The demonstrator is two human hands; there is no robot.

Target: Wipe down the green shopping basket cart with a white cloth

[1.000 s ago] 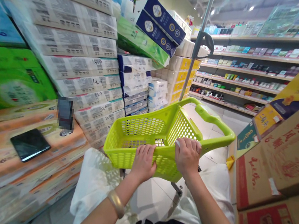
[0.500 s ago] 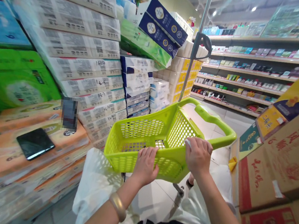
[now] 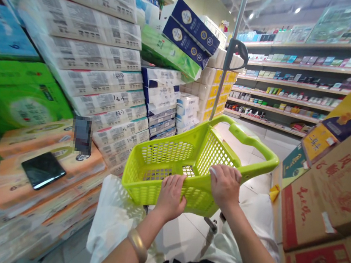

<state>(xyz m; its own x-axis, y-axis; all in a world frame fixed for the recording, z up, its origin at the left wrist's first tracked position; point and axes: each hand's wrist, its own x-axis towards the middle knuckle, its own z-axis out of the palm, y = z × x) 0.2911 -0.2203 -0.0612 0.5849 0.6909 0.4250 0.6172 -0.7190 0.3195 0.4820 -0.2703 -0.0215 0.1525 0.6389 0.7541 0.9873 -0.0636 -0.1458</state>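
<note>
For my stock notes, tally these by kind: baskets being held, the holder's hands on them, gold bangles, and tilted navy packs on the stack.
Lime-green basket: 1
Hands on its rim: 2 (left hand, right hand)
Gold bangle: 1
Tilted navy packs: 2
Total: 6

Both hands (image 3: 170, 197) (image 3: 224, 186) on the lime-green basket (image 3: 197, 183) (near rim)

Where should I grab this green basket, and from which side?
Probably by the handle at the right end of the green basket, coming from the right with the right hand, which rests on the near rim. The handle juts out as a loop, with open space inside, so a grip could likely wrap around it.
</note>
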